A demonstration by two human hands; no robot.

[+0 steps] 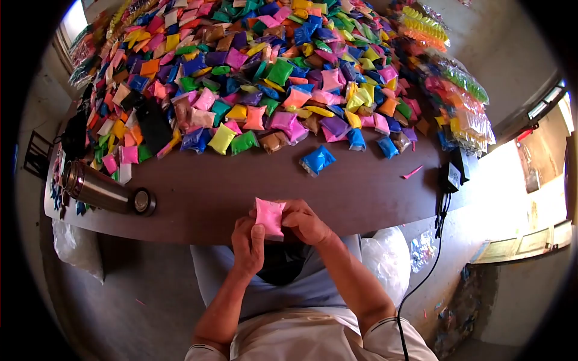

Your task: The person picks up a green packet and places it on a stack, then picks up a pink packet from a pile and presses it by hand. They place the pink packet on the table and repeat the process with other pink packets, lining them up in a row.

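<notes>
Left hand [247, 242] + right hand [307, 224] | pinching 1 pink packet [270, 218] at opposite edges | held between, long axis roughly fore-aft

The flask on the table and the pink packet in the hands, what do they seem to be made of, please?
The flask looks like smooth stainless steel: grey, with long metallic reflections. The pink packet seems to be thin, glossy plastic film, given its clear bottom edge and shiny creases; the opaque pink inside may be soft clay, but I cannot be sure.
</notes>
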